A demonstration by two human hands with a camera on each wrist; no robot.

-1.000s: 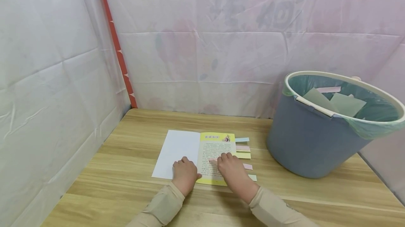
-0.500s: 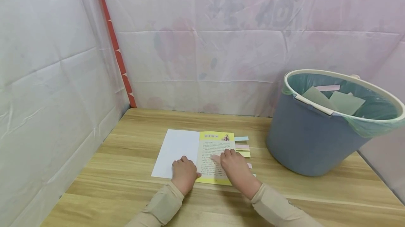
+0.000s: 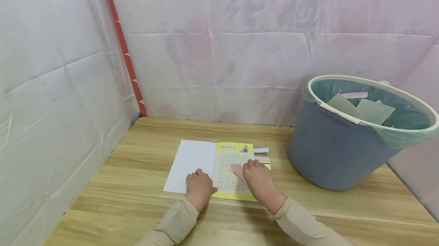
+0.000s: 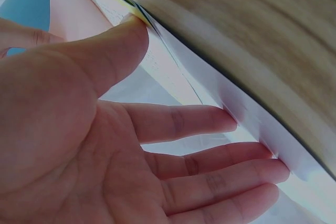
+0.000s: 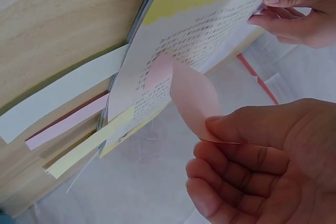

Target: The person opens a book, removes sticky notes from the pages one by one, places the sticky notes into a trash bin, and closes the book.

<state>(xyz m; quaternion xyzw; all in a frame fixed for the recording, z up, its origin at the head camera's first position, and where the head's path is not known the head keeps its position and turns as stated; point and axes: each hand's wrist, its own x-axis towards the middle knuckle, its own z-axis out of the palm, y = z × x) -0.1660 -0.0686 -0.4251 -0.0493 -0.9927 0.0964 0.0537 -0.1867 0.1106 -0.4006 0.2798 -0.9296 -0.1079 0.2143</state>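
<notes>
An open booklet lies on the wooden table, with a blank white left page and a yellow-bordered printed right page. My left hand rests near the fold at the lower edge. In the left wrist view its fingers are extended against the white page, and the thumb presses the printed side. Between thumb and fingers, my right hand pinches one end of a pink sticky note. The note curls up from the printed page, its far end against the paper.
Coloured tabs, among them a blue one and a yellow one, stick out past the booklet's right edge. Right of it stands a grey-blue bin with a green liner and paper pieces inside. White sheeting hangs behind.
My right hand has shifted slightly right, drawing its end of the pink sticky note along. Lower tabs at the booklet's edge are now hidden by that hand. The left hand has stayed put.
</notes>
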